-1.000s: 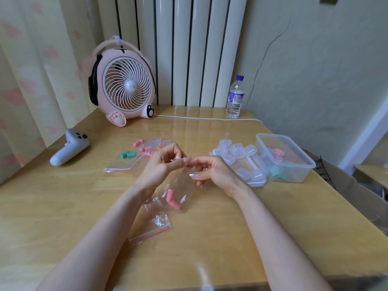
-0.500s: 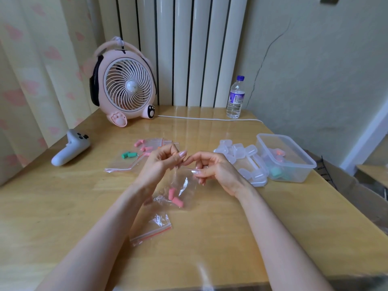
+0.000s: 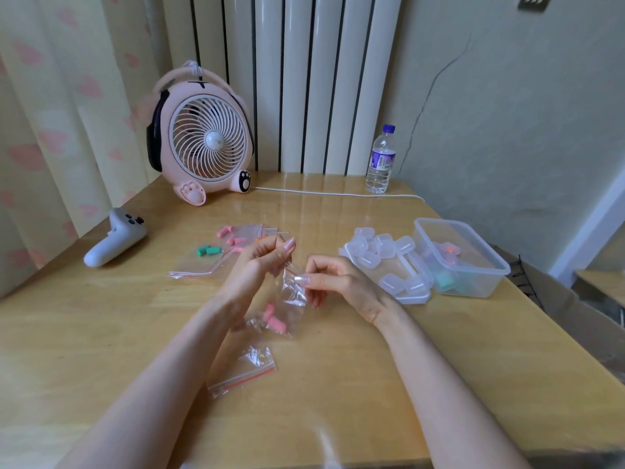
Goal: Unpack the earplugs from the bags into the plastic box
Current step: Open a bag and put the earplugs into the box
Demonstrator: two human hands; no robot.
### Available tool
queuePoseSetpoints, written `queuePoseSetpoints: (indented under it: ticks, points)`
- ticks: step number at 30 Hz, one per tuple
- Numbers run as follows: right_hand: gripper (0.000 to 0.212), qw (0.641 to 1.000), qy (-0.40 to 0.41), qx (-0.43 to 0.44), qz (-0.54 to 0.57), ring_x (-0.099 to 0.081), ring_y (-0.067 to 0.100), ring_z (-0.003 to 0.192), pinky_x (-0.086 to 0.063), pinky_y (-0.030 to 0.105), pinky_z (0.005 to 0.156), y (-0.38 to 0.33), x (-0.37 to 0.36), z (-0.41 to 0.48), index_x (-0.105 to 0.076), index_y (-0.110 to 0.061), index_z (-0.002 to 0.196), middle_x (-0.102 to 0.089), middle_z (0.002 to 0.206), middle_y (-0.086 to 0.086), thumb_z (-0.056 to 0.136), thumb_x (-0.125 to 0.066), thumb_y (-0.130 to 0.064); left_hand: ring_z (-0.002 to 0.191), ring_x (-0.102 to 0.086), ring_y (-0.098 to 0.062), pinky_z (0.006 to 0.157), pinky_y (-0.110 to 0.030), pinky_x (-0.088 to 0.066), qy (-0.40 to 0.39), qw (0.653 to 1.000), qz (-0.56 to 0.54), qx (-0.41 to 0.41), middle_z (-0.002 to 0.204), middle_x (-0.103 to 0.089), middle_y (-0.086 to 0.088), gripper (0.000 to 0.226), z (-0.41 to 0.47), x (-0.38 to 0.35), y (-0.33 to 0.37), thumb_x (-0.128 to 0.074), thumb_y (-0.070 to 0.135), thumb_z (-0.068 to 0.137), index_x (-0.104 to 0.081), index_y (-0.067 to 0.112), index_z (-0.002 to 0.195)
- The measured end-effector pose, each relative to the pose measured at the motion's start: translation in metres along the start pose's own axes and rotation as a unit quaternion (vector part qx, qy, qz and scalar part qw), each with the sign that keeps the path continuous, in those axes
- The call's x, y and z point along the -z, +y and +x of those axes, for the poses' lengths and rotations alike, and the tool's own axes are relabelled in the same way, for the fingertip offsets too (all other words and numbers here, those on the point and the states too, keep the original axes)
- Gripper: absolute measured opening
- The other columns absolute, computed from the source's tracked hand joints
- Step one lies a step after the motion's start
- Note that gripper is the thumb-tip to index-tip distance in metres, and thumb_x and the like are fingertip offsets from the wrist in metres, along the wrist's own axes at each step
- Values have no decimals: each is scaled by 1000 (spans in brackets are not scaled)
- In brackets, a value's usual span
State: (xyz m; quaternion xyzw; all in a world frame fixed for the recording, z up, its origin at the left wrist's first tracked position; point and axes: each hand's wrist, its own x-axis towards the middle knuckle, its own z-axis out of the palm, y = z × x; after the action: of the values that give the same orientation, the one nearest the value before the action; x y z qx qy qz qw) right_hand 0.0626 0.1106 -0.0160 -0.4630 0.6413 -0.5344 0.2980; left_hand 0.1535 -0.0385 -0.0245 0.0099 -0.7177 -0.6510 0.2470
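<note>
A small clear zip bag (image 3: 287,299) hangs over the table's middle, with two pink earplugs (image 3: 273,319) at its bottom. My left hand (image 3: 262,262) pinches one side of the bag's mouth and my right hand (image 3: 333,282) pinches the other side. The mouth is pulled apart between them. The clear plastic box (image 3: 487,262) stands at the right, holding orange and green earplugs. More bags with pink and green earplugs (image 3: 216,253) lie behind my left hand. A flat bag (image 3: 245,370) with nothing visible inside lies under my left forearm.
A pile of small clear cases (image 3: 385,262) sits on a lid just left of the box. A pink fan (image 3: 206,143) stands at the back left, its white cable running right past a water bottle (image 3: 380,160). A white controller (image 3: 113,236) lies at the left.
My hands have drawn apart, and the bag's mouth has come open between them. The bag with the pink earplugs still hangs at the same place.
</note>
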Motion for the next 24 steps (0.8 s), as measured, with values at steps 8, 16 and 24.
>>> queuePoseSetpoints:
  ticks: [8,16,24]
  points:
    - [8,987,135,25,80,-56,16,63,-47,21,59,4,7,4,-60,-9,79,-61,74,10,84,-65,-3,67,-54,-13,66,-25,-43,-29,977,210,-21,70,-58,2,25,-1,2,-8,-57,38,88,-53,16,76]
    - [20,980,196,12,40,-61,22,54,-48,26,50,3,10,5,-58,-12,110,-61,69,9,90,-61,-13,55,-58,-10,54,-15,-44,136,984,90,70,63,-57,0,25,7,3,-15,-51,19,96,-49,11,72]
    - [39,973,224,58,22,-64,14,76,-49,23,69,0,14,3,-67,-15,94,-71,78,3,79,-45,14,41,-57,-6,43,-16,-45,148,974,41,164,66,-60,-9,25,7,2,-11,-45,16,99,-51,7,75]
